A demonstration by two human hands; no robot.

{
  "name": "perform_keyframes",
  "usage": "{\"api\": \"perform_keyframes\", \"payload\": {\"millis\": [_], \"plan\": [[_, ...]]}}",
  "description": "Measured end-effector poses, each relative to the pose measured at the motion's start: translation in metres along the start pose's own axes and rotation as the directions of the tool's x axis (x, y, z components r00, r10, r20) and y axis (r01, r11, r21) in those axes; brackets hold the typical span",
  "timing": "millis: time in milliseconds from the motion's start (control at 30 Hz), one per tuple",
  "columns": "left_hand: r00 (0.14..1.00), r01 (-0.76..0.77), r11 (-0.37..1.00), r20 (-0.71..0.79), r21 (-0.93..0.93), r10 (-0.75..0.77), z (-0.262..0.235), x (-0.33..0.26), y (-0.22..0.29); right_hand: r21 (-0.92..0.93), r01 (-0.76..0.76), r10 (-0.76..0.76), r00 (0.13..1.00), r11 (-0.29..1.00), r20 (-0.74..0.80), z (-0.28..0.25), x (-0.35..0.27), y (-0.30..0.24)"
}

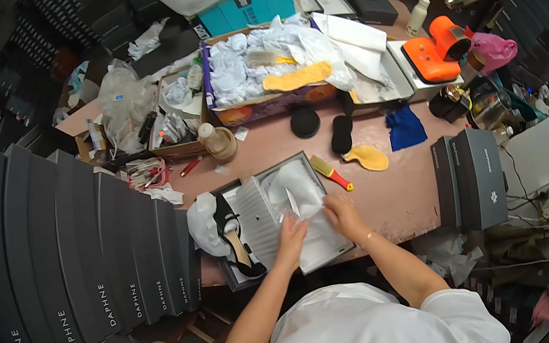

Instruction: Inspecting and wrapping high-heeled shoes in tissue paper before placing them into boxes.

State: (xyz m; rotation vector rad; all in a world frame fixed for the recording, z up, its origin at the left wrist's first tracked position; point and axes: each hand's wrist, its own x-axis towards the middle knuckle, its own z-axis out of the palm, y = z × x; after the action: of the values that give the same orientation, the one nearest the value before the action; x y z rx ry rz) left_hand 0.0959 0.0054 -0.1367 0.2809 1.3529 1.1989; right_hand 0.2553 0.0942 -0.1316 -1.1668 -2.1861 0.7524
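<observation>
Both hands, the left hand [289,231] and right hand [340,208], pinch the white paper [300,192] in the open box [261,211] under them, maybe folding it, while one shoe [234,240] lies left, not yet packed.

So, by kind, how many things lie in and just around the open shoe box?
Yellow insole: 1
Black pads: 2
Blue cloth: 1
Yellow brush: 1
Black shoe: 1
White crumpled wrap: 1
White tissue paper, held by left hand and right hand: 1
Total: 8
</observation>
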Motion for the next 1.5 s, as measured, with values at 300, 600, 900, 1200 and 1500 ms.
{"api": "perform_keyframes", "payload": {"millis": [300, 600, 900, 1200, 1500], "plan": [[0.892, 0.407, 0.737, 0.06, -0.54, -0.448, 0.028, 0.011, -0.029, 0.232, 0.037, -0.055, 0.996, 0.972, 0.07, -0.033, 0.021, -0.018], [0.958, -0.279, 0.922, 0.009, 0.269, 0.287, 0.01, -0.004, -0.017, 0.125, -0.184, 0.18, 0.983, 0.975, 0.042, -0.068, 0.025, -0.033], [0.474, -0.679, 0.562, 0.867, 0.472, -0.154, 0.107, -0.05, 0.004, 0.196, 0.034, -0.159, 0.728, 0.98, 0.667, -0.045, 0.047, -0.099], [0.986, -0.155, 0.97, 0.088, 0.186, 0.14, 0.006, -0.027, 0.0, -0.363, 0.06, 0.159, 0.823, 0.93, 0.545, 0.049, 0.095, 0.009], [0.898, 0.24, 0.877, 0.439, -0.416, -0.037, 0.014, -0.054, 0.062, 0.185, -0.202, 0.167, 0.968, 0.962, 0.186, -0.064, 0.09, -0.081]]}}
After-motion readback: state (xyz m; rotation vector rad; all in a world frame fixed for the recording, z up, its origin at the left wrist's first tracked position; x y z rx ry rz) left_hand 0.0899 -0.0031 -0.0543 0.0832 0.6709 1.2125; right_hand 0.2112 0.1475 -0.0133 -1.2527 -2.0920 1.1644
